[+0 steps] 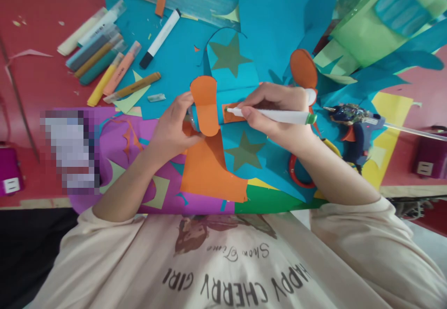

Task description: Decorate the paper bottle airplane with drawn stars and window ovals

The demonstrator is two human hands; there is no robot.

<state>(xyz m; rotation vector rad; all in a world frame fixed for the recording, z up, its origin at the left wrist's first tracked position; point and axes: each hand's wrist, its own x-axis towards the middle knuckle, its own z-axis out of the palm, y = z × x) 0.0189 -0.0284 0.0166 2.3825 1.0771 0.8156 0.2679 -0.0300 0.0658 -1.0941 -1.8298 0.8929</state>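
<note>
My right hand [275, 113] is closed around a white marker with a green end [275, 115], and its tip rests on a small orange label [232, 113] stuck to a blue paper craft [230, 71] with green stars. My left hand [174, 127] grips the left end of that craft, next to an orange rounded paper flap [206, 104]. A second orange flap [303, 69] sticks up behind my right hand. Beneath the craft lies an orange paper sheet [209, 174].
A row of markers [101, 52] and a white black-capped marker [160, 38] lie at the upper left on the red table [38, 15]. A blue glue gun [356, 125] rests at the right. Red-handled scissors [296, 174] sit under my right wrist. Blue, green, yellow and purple paper scraps [349, 43] cover the table.
</note>
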